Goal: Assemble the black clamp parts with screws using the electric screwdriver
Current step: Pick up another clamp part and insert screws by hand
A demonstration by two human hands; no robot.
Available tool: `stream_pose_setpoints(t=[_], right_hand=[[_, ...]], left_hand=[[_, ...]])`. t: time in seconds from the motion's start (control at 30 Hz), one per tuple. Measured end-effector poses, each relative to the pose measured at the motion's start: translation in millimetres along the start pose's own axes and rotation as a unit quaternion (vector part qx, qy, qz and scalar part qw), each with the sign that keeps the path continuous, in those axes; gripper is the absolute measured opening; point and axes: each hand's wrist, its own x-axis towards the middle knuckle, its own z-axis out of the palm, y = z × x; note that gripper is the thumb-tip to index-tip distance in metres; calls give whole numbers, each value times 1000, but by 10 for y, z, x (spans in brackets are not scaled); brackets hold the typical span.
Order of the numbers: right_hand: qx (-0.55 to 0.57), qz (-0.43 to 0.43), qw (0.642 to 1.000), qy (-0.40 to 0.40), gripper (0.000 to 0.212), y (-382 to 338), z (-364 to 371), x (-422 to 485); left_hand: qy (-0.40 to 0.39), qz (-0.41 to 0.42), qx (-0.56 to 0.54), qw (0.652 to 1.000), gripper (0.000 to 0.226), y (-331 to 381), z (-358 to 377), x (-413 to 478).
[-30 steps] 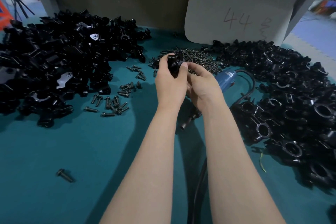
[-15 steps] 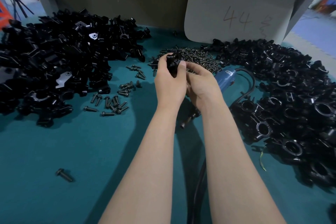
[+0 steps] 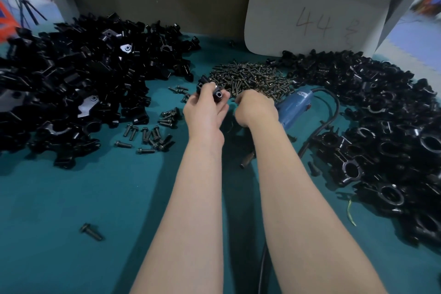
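Many clamps (image 3: 381,126) seem finished right of the right hand (image 3: 255,107), whose grasp is hidden over screws (image 3: 250,76); left hand (image 3: 206,110) grips an unscrewed part (image 3: 216,94).

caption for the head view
Left hand grips a clamp part; right hand at the screw pile, screwdriver beside it.

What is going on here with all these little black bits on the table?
A person is putting black clamps together by hand. The left hand grips one clamp part just above the teal table. The right hand is at the near edge of the screw pile, fingers curled under, so whether it holds a screw cannot be seen. The blue electric screwdriver lies beside it, in neither hand. Heaps of black parts lie on both sides.
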Motion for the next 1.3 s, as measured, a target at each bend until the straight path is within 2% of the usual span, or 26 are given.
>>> stream_pose_setpoints(t=[0.2,0.3,0.37,0.47,0.57,0.7,0.8,1.03,1.17,1.23,1.3], right_hand=[[5,22,999,36,40,-103,92,56],[9,29,999,16,46,-116,77,64],[11,34,999,16,43,-116,70,68],[19,27,998,50,35,-104,96,55],[13,22,997,69,39,-89,125,42],[-18,23,998,52,40,-95,108,37],[-41,16,998,48,37,-89,115,24],[-25,11,994,106,24,-66,119,-22],[23,12,993,113,27,-65,95,-28],[111,2,983,149,25,-16,32,-31],[254,-29,953,166,19,52,-44,-74]], left_hand=[[17,-6,4,1000,13,-24,16,17],[22,-8,-5,1000,12,-13,5,28],[26,-14,-20,999,12,-5,0,32],[30,-18,-22,999,11,-9,-1,31],[31,-21,-28,999,9,-12,0,28],[34,-24,-30,999,13,-13,8,18],[34,-22,-20,999,14,-13,6,8],[25,-4,-2,1000,12,-43,10,14],[10,32,55,998,6,-78,6,34],[4,63,83,995,5,-98,3,42],[6,109,148,983,12,-123,1,57]])
